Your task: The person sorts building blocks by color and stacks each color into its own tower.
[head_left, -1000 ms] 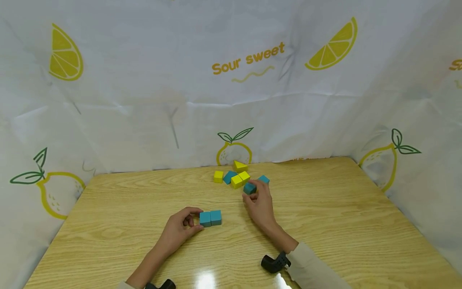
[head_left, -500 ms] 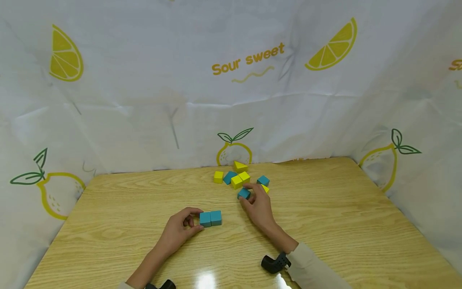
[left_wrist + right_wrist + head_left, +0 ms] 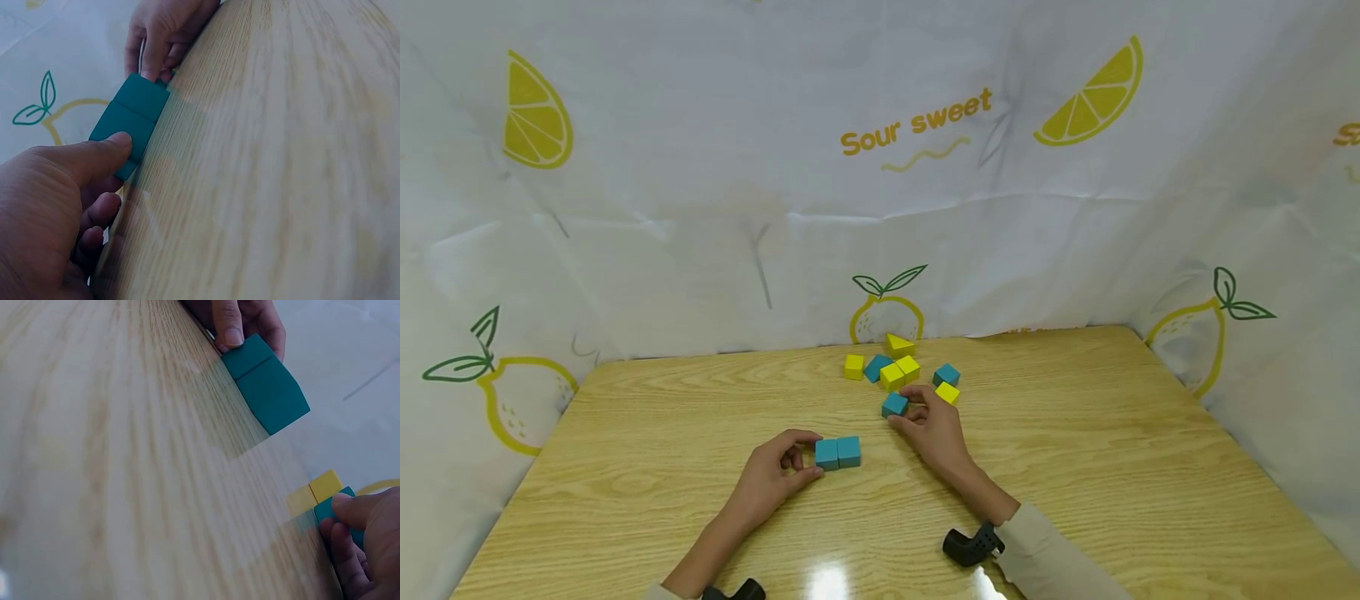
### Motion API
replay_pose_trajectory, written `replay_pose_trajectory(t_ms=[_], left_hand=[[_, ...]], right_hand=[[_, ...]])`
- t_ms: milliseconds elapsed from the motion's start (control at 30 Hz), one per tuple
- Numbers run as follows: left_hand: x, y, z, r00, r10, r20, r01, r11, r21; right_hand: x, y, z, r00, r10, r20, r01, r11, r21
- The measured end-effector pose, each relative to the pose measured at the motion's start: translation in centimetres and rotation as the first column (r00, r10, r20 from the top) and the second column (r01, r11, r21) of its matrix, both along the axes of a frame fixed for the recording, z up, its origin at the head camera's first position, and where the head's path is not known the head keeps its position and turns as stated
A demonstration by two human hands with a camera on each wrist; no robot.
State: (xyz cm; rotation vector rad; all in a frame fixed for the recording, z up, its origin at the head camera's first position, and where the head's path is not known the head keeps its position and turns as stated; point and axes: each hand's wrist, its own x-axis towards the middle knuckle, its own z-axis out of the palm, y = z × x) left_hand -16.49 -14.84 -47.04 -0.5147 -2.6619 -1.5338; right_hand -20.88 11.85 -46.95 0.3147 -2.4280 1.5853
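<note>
Two blue cubes stand side by side on the table, touching: a left cube (image 3: 826,455) and a right cube (image 3: 848,452). My left hand (image 3: 775,473) pinches the left one between thumb and fingers. Another blue cube (image 3: 894,406) is between the thumb and fingers of my right hand (image 3: 937,429), up and to the right of the pair. In the right wrist view the thumb lies on this held cube (image 3: 331,509). A yellow cube (image 3: 947,393) sits just beyond the right hand's knuckles, with a blue block (image 3: 947,375) behind it.
At the back lie two touching yellow cubes (image 3: 900,372), a lone yellow cube (image 3: 853,367), a blue block (image 3: 877,368) and a yellow triangular block (image 3: 899,346). A white printed cloth (image 3: 715,250) rises behind the wooden table (image 3: 1075,433).
My right hand has drawn its blue cube left and toward me, away from the back blocks, uncovering the yellow cube behind it. My left hand and the pair stay still.
</note>
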Motion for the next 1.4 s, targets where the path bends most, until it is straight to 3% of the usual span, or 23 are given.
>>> replay_pose_trajectory(t_ms=[600,900,1267,1400], left_hand=[[-0.1,0.0,-0.2,0.999,0.003,0.041,-0.006,0.998,0.066],[0.1,0.0,-0.1,1.0,-0.018,-0.02,0.019,0.997,0.076],[0.0,0.0,-0.2,0.999,-0.014,-0.043,0.016,0.999,0.045],[0.0,0.0,-0.2,0.999,-0.009,-0.038,0.011,0.999,0.05]], right_hand=[[0.1,0.0,0.2,1.0,-0.007,0.014,0.006,0.999,0.038],[0.1,-0.1,0.1,1.0,-0.009,-0.013,0.009,1.0,0.03],[0.4,-0.7,0.2,0.996,0.086,0.005,-0.086,0.991,-0.099],[0.7,-1.2,0.4,0.992,0.115,-0.043,-0.119,0.987,-0.104]])
